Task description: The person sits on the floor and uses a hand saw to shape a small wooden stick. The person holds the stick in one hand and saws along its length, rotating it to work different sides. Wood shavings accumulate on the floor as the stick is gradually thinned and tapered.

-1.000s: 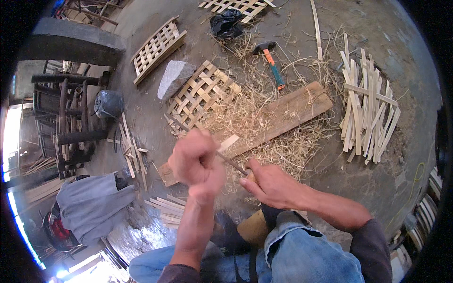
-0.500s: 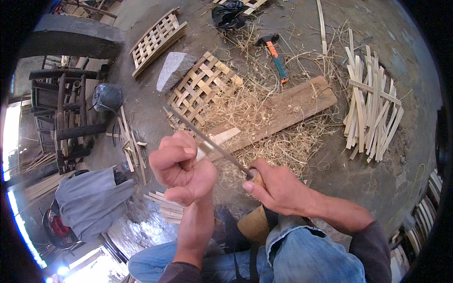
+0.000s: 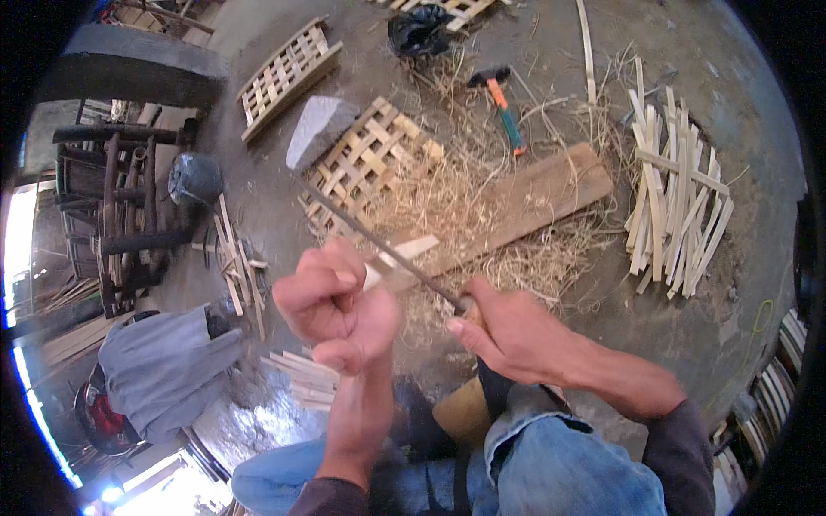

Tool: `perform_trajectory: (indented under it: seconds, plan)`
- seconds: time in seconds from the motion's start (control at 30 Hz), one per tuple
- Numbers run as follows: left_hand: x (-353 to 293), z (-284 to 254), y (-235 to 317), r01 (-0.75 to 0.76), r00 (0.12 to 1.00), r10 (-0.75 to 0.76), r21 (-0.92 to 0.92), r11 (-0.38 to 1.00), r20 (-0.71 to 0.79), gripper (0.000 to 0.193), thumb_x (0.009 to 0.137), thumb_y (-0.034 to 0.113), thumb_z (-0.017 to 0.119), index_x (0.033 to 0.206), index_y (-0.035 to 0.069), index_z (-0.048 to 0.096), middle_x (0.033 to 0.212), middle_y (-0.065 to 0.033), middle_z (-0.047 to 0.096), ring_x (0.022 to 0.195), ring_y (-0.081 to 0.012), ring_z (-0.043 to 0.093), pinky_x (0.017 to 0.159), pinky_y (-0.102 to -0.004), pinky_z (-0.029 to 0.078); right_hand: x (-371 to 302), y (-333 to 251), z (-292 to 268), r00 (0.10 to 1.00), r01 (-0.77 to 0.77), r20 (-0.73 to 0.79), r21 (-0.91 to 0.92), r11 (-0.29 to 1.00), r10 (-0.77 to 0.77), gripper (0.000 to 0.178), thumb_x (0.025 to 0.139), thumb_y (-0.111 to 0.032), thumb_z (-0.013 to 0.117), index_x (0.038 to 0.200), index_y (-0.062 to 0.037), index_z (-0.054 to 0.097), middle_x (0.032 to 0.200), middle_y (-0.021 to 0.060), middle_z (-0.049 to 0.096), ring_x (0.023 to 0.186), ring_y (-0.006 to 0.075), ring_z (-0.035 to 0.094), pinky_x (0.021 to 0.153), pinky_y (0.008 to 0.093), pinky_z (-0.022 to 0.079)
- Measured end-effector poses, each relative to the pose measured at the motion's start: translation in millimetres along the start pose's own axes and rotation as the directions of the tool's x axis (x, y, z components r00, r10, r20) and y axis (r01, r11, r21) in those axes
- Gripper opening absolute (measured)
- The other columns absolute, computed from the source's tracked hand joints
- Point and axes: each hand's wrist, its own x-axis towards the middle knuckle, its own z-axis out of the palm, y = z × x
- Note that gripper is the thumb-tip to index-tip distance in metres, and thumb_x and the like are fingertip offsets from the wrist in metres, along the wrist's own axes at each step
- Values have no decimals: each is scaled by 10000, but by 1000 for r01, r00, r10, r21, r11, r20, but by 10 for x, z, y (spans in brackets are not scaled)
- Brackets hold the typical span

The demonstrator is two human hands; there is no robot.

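Note:
My right hand (image 3: 516, 337) is wrapped round the handle of a long, thin-bladed knife (image 3: 383, 244). Its blade slants up and left, crossing above a pale wooden strip (image 3: 413, 250). The strip's near end runs into my closed left hand (image 3: 337, 305), whose curled fingers and thumb grip it. Whether the blade touches the strip cannot be made out. Beyond the strip, a brown plank (image 3: 538, 196) lies on the floor among curly shavings (image 3: 460, 202). A woven lattice panel (image 3: 370, 159) rests on the floor past the knife's tip.
A hammer (image 3: 506, 116) lies beyond the plank, a pile of pale strips (image 3: 675, 198) to the right. A grey stone (image 3: 318, 129) touches the panel; another lattice piece (image 3: 288, 77) lies farther off. At left are a grey cloth (image 3: 172, 361), dark wooden frame (image 3: 116, 215) and more strips (image 3: 301, 378).
My right hand has shifted slightly right and the blade has slid a little across the strip. The left hand stays nearly in place, still gripping the strip.

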Motion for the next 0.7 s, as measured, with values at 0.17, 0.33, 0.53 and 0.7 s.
perform_trajectory:
  seconds: [0.17, 0.33, 0.53, 0.7]
  plan:
    - [-31, 147, 36, 61, 995, -59, 29, 998, -76, 694, 844, 732, 476, 850, 41, 402, 633, -12, 352, 482, -72, 270, 444, -244, 187, 154, 252, 8, 977, -194, 81, -49, 980, 197, 450, 954, -339, 513, 1025, 100, 444, 735, 300, 606, 738, 484, 617, 658, 531, 483]
    - [-40, 119, 51, 53, 998, -53, -25, 998, -24, 692, 835, 726, 503, 858, 43, 394, 629, -7, 343, 488, -69, 267, 440, -242, 181, -101, 126, -16, 996, -40, -79, 41, 998, 43, 440, 945, -333, 533, 1022, 93, 454, 733, 276, 612, 757, 467, 628, 652, 511, 484]
    - [4, 177, 21, 29, 1000, -29, -19, 999, -4, 702, 831, 728, 506, 875, 39, 382, 634, -2, 346, 497, -66, 275, 444, -237, 193, 4, 110, -40, 999, -34, 26, -29, 999, 35, 403, 935, -306, 548, 1043, 66, 438, 710, 273, 601, 711, 475, 619, 648, 527, 484]
    - [-72, 176, 75, 107, 994, -105, 32, 994, -43, 668, 833, 711, 532, 858, 59, 385, 613, 6, 313, 481, -60, 226, 438, -243, 157, 2, 210, -55, 1000, 16, -7, -9, 1000, -16, 409, 954, -314, 516, 1025, 84, 455, 719, 276, 603, 701, 471, 616, 655, 521, 484]
